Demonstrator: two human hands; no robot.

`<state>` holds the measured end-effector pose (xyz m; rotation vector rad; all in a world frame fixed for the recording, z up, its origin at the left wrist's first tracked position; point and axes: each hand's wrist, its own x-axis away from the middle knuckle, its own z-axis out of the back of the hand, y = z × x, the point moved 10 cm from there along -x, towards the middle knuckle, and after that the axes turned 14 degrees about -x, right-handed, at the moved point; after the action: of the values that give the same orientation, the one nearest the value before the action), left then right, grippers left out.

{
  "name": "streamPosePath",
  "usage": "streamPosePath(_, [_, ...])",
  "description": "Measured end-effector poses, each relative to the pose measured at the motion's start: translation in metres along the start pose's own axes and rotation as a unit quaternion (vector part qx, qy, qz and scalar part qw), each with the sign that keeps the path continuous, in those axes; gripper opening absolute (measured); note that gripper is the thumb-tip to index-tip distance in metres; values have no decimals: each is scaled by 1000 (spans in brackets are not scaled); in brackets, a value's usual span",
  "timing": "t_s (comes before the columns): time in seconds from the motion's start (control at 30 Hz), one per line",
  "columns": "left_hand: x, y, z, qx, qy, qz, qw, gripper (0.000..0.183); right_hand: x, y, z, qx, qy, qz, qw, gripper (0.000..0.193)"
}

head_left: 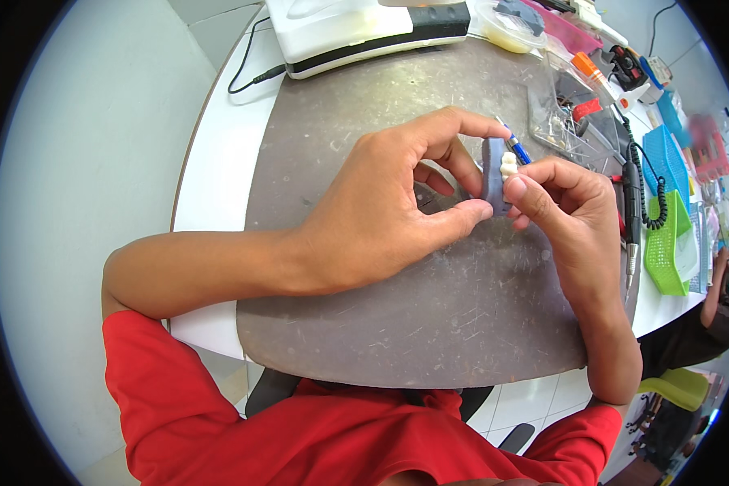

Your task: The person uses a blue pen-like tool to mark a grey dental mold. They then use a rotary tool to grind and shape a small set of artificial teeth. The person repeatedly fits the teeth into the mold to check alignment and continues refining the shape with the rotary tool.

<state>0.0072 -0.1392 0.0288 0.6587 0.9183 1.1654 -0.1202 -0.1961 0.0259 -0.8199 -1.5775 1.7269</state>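
My left hand (pixel 373 211) grips a blue-grey dental cast (pixel 492 170) by its edges, between the thumb below and the fingers above. On the cast's right side sits a short row of cream-white tooth crowns (pixel 508 165). The thumb and fingertips of my right hand (pixel 579 215) pinch at the lower end of these crowns, close against the cast. Whether the crowns are seated on it or held just beside it, I cannot tell. A slim blue-and-silver tool (pixel 518 149) shows just behind the cast, partly hidden.
A grey mat (pixel 429 340) covers most of the white table. At the back stands a white-and-black machine (pixel 364 40) with a cable. To the right are a clear tray (pixel 567 134) of small tools, a corded handpiece (pixel 631 219), a blue basket (pixel 664 162) and a green basket (pixel 662 255). Another person (pixel 705 324) sits far right.
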Motion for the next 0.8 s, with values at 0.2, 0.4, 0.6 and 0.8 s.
streamPosePath(0.2, [11,-4,5,36,16,61,997,44,4,-47,37,76,72,160,981,40])
streamPosePath(0.4, [14,15,-7,-131,-45,-27,990,37,26,-91,95,299,150,241,911,22])
streamPosePath(0.6, [15,34,-10,-196,-4,-88,977,29,15,-49,57,427,-25,231,874,18])
streamPosePath(0.8, [26,21,6,-281,-12,-66,957,21,4,-20,31,444,-65,223,866,25])
